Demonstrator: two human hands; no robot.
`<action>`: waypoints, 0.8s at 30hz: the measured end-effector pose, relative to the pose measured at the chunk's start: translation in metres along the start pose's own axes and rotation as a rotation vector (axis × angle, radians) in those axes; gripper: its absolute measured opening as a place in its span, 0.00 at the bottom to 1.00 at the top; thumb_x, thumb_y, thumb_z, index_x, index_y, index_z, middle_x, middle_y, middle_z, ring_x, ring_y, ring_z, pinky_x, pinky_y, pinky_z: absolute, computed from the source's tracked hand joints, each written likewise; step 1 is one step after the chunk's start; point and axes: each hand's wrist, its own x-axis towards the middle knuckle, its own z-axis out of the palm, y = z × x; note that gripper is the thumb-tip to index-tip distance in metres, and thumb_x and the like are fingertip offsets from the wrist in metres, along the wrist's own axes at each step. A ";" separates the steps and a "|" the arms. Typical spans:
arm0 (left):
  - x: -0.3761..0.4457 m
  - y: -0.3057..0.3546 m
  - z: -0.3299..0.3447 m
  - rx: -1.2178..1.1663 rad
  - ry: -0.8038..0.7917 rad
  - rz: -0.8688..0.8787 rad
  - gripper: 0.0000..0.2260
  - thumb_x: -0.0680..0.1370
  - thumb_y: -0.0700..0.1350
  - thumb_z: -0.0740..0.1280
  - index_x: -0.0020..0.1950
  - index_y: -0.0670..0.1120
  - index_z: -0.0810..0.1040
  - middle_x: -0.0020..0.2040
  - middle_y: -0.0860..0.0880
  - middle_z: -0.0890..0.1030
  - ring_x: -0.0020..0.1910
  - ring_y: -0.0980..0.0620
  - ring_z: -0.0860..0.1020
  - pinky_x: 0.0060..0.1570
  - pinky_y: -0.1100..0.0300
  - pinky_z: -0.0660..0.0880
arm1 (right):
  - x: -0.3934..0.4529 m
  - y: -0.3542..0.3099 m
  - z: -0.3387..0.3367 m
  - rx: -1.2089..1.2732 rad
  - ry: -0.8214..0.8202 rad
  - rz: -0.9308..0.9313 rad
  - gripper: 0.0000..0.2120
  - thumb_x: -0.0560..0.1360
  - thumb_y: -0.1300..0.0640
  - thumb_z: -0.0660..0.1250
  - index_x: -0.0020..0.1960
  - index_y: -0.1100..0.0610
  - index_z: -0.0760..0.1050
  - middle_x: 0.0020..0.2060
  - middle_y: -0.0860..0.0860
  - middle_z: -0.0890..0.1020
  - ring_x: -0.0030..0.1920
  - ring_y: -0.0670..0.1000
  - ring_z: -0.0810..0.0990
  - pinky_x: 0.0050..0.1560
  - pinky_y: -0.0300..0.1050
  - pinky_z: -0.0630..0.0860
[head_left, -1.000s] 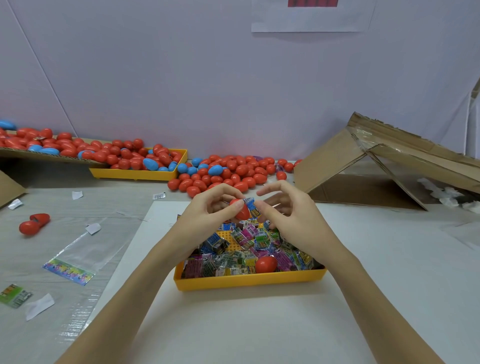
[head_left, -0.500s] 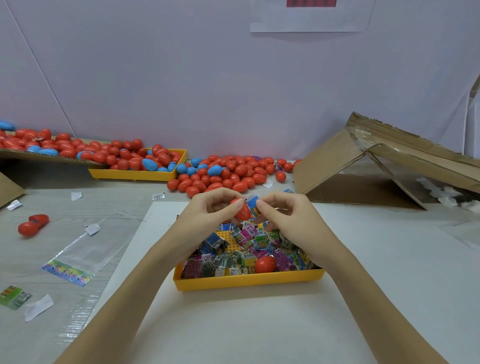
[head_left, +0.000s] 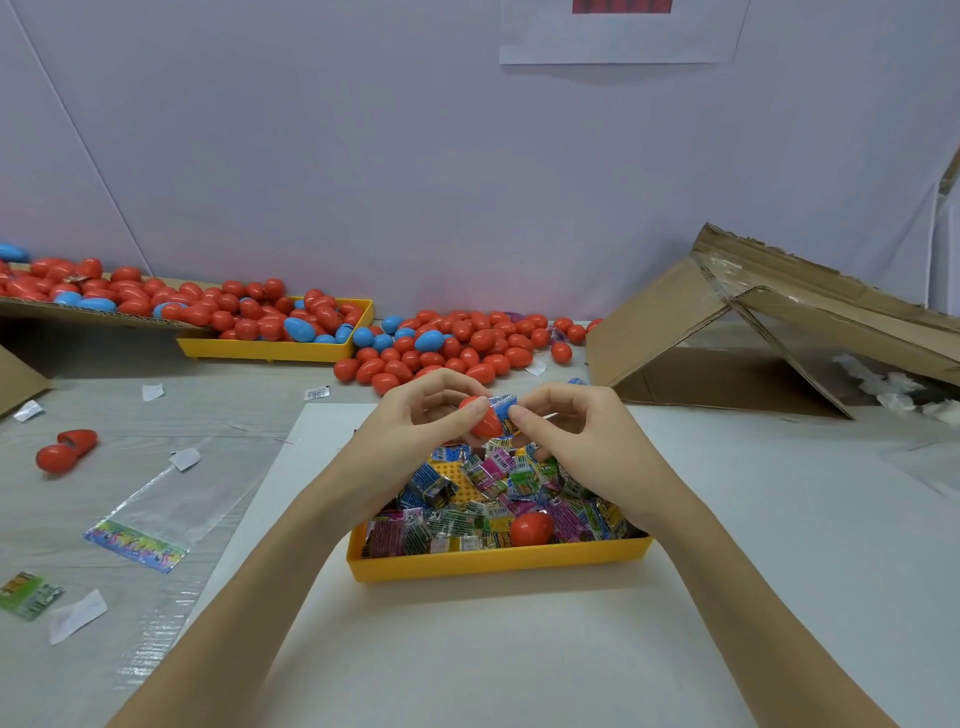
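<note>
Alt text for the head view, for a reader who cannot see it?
Two hands work above a yellow tray of small colourful packets: the left hand holds a red plastic egg while the right hand pinches a blue packet against it. More red and blue eggs are heaped by the wall behind.

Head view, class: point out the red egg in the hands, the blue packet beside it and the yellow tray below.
held red egg (head_left: 488, 427), head view, on its lower shell.
blue packet (head_left: 503, 406), head view, on its printed face.
yellow tray (head_left: 498, 562), head view, on its front wall.
</note>
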 end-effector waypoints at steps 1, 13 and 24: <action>0.000 0.000 0.000 0.000 -0.004 0.006 0.11 0.79 0.52 0.72 0.57 0.48 0.82 0.49 0.48 0.85 0.48 0.50 0.85 0.51 0.61 0.80 | 0.000 0.000 0.000 -0.018 0.003 -0.011 0.05 0.80 0.54 0.71 0.51 0.53 0.85 0.42 0.47 0.87 0.45 0.45 0.86 0.47 0.41 0.84; -0.002 0.002 0.002 0.135 0.024 0.129 0.08 0.79 0.47 0.73 0.57 0.49 0.82 0.51 0.51 0.86 0.51 0.52 0.85 0.53 0.62 0.81 | 0.001 0.002 -0.001 -0.041 -0.015 -0.057 0.05 0.79 0.52 0.73 0.51 0.53 0.85 0.41 0.46 0.87 0.44 0.46 0.86 0.47 0.41 0.83; -0.002 0.003 0.003 0.029 0.081 0.167 0.12 0.75 0.50 0.75 0.56 0.47 0.83 0.50 0.48 0.87 0.50 0.48 0.87 0.51 0.60 0.82 | -0.002 -0.003 -0.002 -0.012 0.011 -0.045 0.01 0.77 0.50 0.75 0.48 0.44 0.85 0.41 0.41 0.87 0.44 0.42 0.86 0.45 0.35 0.81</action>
